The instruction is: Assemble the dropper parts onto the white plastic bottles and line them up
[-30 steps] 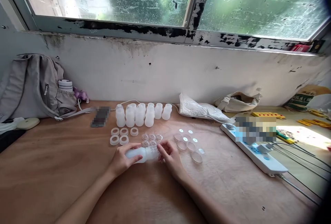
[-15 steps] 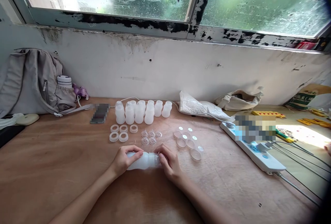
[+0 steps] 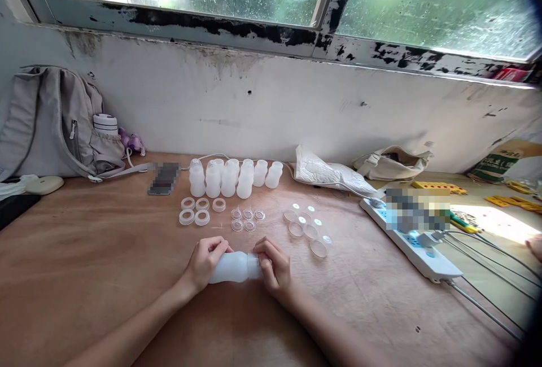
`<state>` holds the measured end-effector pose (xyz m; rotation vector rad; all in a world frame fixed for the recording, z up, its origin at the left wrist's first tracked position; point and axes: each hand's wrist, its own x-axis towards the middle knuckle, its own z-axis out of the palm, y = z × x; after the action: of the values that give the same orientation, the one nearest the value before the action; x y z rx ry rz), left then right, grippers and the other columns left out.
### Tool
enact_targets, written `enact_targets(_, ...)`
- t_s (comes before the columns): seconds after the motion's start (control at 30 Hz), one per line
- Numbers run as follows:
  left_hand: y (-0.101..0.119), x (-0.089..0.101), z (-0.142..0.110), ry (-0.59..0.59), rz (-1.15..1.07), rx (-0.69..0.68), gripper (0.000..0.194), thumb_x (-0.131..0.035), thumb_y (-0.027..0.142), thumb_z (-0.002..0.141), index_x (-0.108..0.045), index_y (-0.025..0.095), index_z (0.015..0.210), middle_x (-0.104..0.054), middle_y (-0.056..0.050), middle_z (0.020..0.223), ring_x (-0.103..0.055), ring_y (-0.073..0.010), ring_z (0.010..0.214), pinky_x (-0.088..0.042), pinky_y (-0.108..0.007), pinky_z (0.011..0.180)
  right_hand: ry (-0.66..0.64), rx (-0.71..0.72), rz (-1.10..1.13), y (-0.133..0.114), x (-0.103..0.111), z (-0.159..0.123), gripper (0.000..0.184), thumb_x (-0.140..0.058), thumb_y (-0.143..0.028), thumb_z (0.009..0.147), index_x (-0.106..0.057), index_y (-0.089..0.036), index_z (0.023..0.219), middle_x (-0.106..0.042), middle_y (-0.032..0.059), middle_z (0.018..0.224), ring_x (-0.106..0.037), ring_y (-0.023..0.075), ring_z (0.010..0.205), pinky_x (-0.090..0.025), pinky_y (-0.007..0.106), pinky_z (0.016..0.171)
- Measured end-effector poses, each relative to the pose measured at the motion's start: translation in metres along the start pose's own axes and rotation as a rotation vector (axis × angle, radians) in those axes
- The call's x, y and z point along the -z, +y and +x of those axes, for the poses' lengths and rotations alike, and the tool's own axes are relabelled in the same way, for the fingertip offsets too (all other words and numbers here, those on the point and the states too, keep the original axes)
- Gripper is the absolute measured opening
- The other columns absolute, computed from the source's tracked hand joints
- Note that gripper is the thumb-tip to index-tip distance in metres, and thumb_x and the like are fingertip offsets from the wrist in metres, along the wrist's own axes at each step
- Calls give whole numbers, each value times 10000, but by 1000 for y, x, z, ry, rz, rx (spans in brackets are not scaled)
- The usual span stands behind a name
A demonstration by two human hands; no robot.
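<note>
A translucent white plastic bottle [image 3: 234,267] lies on its side between my hands, low over the wooden table [image 3: 84,265]. My left hand [image 3: 204,261] is wrapped round its base. My right hand [image 3: 275,266] is closed round the neck end, which its fingers hide. Behind them stand several more white bottles [image 3: 234,177] in a row, with white rings [image 3: 195,211], small clear nipples [image 3: 247,219] and clear round caps [image 3: 305,227] laid out in front.
A grey backpack [image 3: 55,124] leans on the wall at the left, a phone [image 3: 163,178] beside it. A white power strip [image 3: 412,245] with cables lies at the right. A plastic bag [image 3: 326,173] and a beige pouch [image 3: 392,162] sit by the wall. Another person's fingers [image 3: 534,245] show at the right edge.
Both hands have drawn the bottle a little nearer to me, and my right hand has closed tighter round the neck. The camera has tilted slightly.
</note>
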<state>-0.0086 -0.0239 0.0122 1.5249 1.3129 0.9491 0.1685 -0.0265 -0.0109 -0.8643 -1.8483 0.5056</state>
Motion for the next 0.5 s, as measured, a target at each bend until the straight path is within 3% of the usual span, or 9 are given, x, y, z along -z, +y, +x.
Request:
enact_targets(0.23, 7, -2, -13, 71, 134, -139, 298, -396, 335, 793, -576, 166, 626, -594, -11, 598, -517, -140, 562, -351, -221, 526, 38, -128, 37, -3, -2, 0, 164, -320, -203, 764, -471, -192, 701, -476, 22, 644, -450, 142, 572, -360, 266, 526)
enact_targets(0.5, 3, -4, -16, 57, 217, -259, 225, -404, 281, 791, -558, 177, 663, -612, -17, 659, -548, -142, 602, -384, -220, 569, 35, -123, 40, -5, -2, 0, 177, -317, -219, 765, -459, -190, 664, -461, 20, 609, -440, 147, 563, -349, 272, 524)
